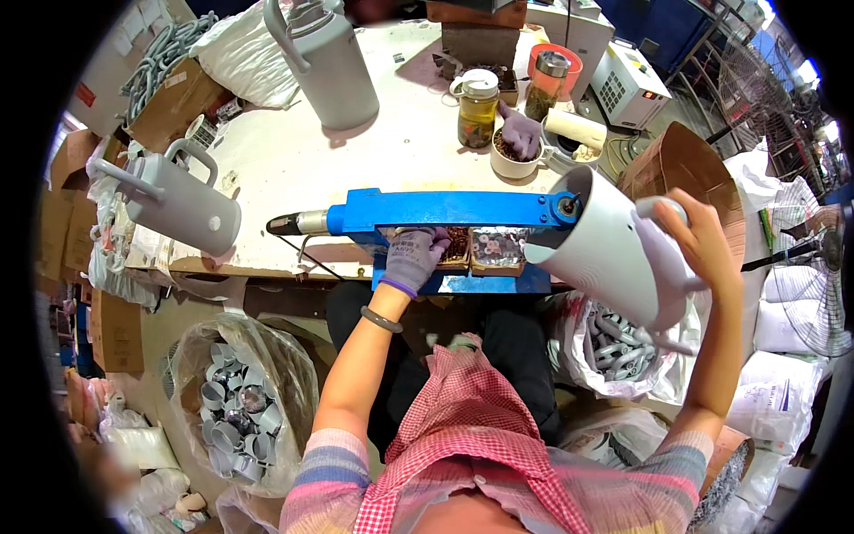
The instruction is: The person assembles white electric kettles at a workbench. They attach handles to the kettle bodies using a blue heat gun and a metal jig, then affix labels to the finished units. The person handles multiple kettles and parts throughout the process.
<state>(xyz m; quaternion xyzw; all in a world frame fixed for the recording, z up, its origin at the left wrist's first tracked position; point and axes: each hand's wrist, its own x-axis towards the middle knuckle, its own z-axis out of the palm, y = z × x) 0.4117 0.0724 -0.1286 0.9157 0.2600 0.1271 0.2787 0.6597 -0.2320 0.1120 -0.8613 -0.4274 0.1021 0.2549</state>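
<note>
My right hand (703,233), bare, grips the handle of a grey plastic watering can body (605,249), tilted so its open mouth faces the end of the blue machine arm (445,211). My left hand (414,256), in a grey knit glove, reaches under that arm into a small tray of brown and silver small parts (485,246); whether it holds one is hidden. The arm ends on the left in a dark metal nozzle (289,223).
Two finished grey watering cans stand on the white table (294,160): one at the left edge (178,203), one at the back (329,62). Jars (478,109), a cup (516,156), bags of grey parts at lower left (236,409) and right (623,351), cardboard boxes around.
</note>
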